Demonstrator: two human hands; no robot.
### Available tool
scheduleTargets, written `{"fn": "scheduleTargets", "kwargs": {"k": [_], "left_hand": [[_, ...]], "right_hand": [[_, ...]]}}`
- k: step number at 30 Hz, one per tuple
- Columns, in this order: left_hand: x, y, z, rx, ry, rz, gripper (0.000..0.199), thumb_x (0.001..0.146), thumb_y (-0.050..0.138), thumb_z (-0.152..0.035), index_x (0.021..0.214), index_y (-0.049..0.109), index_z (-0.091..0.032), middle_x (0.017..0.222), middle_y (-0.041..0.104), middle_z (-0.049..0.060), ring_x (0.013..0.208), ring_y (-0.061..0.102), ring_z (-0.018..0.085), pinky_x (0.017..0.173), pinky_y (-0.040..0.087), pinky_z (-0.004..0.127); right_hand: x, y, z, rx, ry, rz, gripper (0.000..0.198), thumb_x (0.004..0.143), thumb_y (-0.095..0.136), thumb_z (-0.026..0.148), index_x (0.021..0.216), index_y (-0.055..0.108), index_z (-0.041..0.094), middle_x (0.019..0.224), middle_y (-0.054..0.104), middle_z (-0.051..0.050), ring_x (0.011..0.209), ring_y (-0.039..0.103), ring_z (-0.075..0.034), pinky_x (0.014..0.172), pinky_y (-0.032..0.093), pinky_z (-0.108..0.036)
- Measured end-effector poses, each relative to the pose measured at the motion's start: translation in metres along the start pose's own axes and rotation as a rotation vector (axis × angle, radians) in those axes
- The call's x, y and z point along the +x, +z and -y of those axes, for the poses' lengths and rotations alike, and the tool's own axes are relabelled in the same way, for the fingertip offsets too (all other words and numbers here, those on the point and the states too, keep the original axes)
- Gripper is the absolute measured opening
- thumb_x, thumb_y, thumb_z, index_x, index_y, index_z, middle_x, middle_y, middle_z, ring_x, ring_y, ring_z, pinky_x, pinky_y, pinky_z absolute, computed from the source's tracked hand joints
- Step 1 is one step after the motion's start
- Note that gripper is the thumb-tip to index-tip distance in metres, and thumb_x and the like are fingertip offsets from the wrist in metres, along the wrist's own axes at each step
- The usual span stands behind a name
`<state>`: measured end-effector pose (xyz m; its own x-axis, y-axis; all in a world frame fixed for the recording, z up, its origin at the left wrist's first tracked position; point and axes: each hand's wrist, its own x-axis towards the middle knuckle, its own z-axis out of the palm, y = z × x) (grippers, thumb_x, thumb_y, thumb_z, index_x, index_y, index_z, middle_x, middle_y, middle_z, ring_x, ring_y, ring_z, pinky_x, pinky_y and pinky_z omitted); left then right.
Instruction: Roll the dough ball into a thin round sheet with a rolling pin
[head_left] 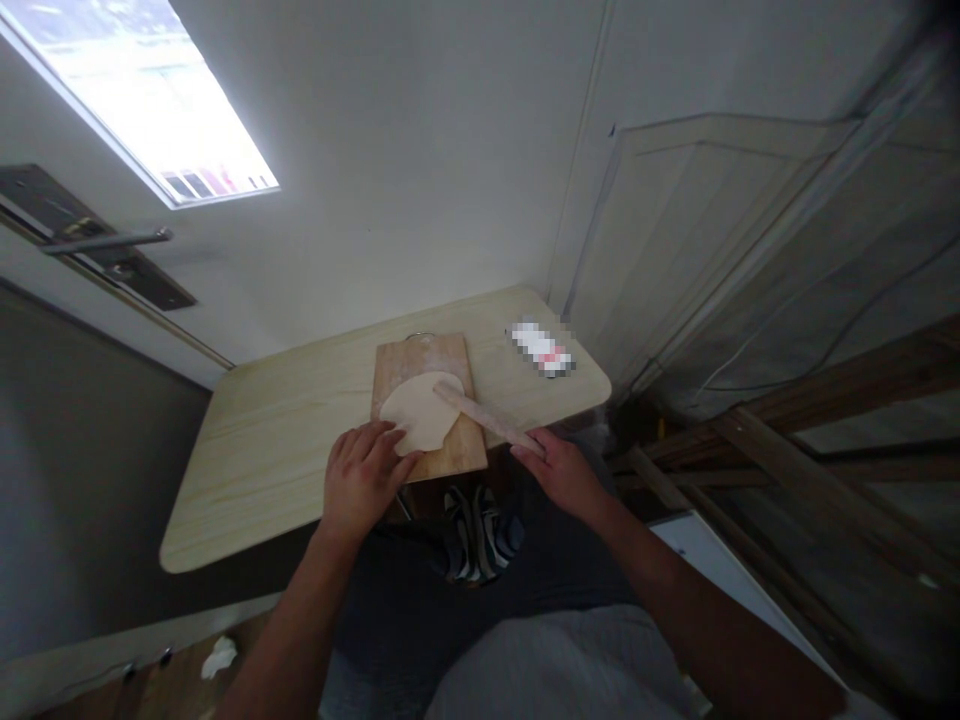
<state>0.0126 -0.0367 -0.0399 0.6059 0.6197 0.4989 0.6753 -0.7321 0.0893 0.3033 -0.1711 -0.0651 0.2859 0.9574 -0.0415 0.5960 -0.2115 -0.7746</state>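
A thin, pale round of dough (424, 408) lies flat on a wooden cutting board (457, 455), its lower right edge uneven. At its lower left rim, my left hand (364, 470) has the edge between thumb and curled fingers. My right hand (559, 468) grips the near end of a slim wooden rolling pin (491, 417). The pin slants up to the left, and its far end rests over the dough's upper right part. Flour seems to dust the board's upper half.
The board sits on a narrow light-wood table (285, 430) against a white door with a metal handle (112, 240). A blurred white-and-pink item (540, 347) lies at the right. My striped shoes (476, 530) show below the table edge. Wooden beams (825, 460) stand at right.
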Motion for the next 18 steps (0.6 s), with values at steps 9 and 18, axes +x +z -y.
{"fn": "scheduleTargets", "kwargs": {"k": [9, 18], "left_hand": [[0.008, 0.002, -0.003, 0.033, 0.129, 0.108, 0.022, 0.095, 0.056, -0.029, 0.112, 0.070, -0.022, 0.119, 0.073, 0.007, 0.114, 0.064, 0.027, 0.103, 0.043, 0.046], [0.051, 0.022, -0.061, 0.074, -0.091, 0.194, 0.029, 0.099, 0.049, -0.033, 0.116, 0.070, -0.022, 0.127, 0.071, 0.007, 0.118, 0.062, 0.032, 0.107, 0.036, 0.058]], "right_hand": [[0.001, 0.002, -0.001, 0.047, 0.004, -0.008, 0.033, 0.093, 0.055, 0.051, 0.099, 0.066, 0.021, 0.081, 0.070, -0.003, 0.076, 0.065, -0.020, 0.070, 0.042, -0.029], [0.000, 0.003, 0.002, 0.073, 0.009, -0.014, 0.037, 0.092, 0.054, 0.054, 0.097, 0.067, 0.020, 0.072, 0.064, 0.000, 0.065, 0.058, -0.017, 0.063, 0.039, -0.027]]}}
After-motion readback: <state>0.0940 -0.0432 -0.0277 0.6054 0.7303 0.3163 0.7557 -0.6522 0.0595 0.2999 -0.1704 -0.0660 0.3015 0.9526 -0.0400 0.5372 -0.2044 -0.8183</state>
